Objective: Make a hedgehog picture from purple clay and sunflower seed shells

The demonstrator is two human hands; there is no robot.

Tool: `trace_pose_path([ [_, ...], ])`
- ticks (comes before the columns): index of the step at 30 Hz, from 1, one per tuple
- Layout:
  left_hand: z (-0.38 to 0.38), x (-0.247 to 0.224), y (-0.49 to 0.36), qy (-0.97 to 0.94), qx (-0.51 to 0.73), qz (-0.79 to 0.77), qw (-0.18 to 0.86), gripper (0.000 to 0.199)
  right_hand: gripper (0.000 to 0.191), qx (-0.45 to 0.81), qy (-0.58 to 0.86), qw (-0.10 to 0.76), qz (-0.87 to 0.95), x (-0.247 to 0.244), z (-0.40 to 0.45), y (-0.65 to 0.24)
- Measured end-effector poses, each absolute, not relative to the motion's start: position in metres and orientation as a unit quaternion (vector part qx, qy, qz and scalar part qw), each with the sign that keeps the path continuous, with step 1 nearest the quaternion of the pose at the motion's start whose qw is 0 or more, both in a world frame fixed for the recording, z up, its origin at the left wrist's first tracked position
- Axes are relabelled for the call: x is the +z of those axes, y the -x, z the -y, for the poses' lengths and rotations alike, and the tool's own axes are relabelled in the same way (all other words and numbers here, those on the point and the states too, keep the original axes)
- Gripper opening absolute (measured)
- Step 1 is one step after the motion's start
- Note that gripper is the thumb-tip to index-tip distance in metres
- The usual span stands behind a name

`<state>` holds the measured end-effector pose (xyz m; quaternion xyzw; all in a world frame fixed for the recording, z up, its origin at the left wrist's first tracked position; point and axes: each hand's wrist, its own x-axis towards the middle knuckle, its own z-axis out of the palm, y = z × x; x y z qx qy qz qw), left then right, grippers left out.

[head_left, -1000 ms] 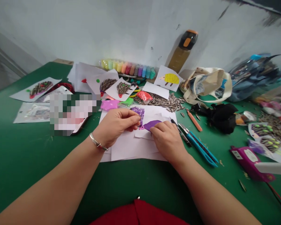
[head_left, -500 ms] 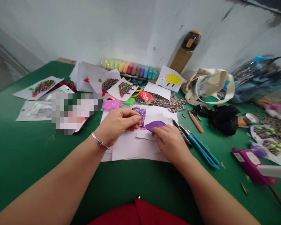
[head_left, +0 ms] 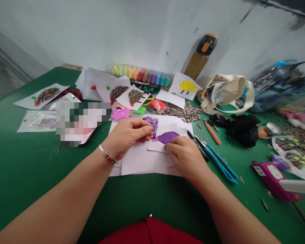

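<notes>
A flat purple clay shape (head_left: 168, 137) with a small pink clay piece (head_left: 155, 139) at its left tip lies on a small white card (head_left: 156, 146). My left hand (head_left: 128, 135) hovers left of the card, thumb and forefinger pinched together; whatever they hold is too small to make out. The curled fingers of my right hand (head_left: 185, 152) rest at the lower edge of the purple clay, and their tips hide what is under them. Just behind the left fingertips sits a purple clay packet (head_left: 152, 123).
White sheets (head_left: 142, 166) lie under the card. Behind are a sunflower seed pile (head_left: 183, 112), a red clay packet (head_left: 158, 105) and hedgehog cards (head_left: 134, 96). To the right lie a black pen (head_left: 198, 145), blue tweezers (head_left: 221, 161) and an orange tool (head_left: 212, 132). A pixelated phone-like object (head_left: 87, 135) lies left.
My right hand has shifted slightly right and down, uncovering more of the purple clay's right end. The left hand keeps its pinch in almost the same place.
</notes>
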<state>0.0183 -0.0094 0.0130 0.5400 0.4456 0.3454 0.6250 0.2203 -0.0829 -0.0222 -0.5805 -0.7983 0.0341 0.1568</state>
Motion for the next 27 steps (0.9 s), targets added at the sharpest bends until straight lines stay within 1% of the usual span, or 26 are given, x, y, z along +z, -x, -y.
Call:
trace_pose_path([
  [7, 0.01, 0.013, -0.018, -0.536, 0.342, -0.446, 0.63, 0.018, 0.028, 0.071, 0.594, 0.065, 0.799, -0.014, 0.087, -0.22],
  [9, 0.01, 0.013, -0.018, -0.535, 0.343, -0.447, 0.63, 0.018, 0.03, 0.091, 0.589, 0.065, 0.801, -0.012, 0.087, -0.224],
  [11, 0.01, 0.013, -0.018, -0.533, 0.343, -0.447, 0.632, 0.018, 0.032, 0.106, 0.584, 0.082, 0.801, -0.011, 0.087, -0.228],
  [14, 0.009, 0.013, -0.018, -0.532, 0.342, -0.443, 0.635, 0.018, 0.037, 0.101, 0.58, 0.096, 0.803, -0.011, 0.087, -0.231],
  [17, 0.009, 0.012, -0.018, -0.532, 0.341, -0.444, 0.635, 0.018, 0.039, 0.08, 0.574, 0.071, 0.812, -0.012, 0.089, -0.228],
  [21, 0.009, 0.013, -0.018, -0.531, 0.339, -0.446, 0.636, 0.018, 0.035, 0.066, 0.567, 0.044, 0.82, -0.012, 0.09, -0.223],
  [23, 0.009, 0.014, -0.018, -0.528, 0.336, -0.446, 0.64, 0.018, 0.034, 0.083, 0.559, 0.074, 0.821, -0.012, 0.09, -0.224],
  [24, 0.009, 0.015, -0.017, -0.524, 0.333, -0.447, 0.644, 0.018, 0.034, 0.097, 0.556, 0.105, 0.819, -0.011, 0.089, -0.225],
  [27, 0.009, 0.017, -0.017, -0.502, 0.313, -0.449, 0.67, 0.019, 0.033, 0.144, 0.551, 0.24, 0.786, -0.008, 0.087, -0.226],
])
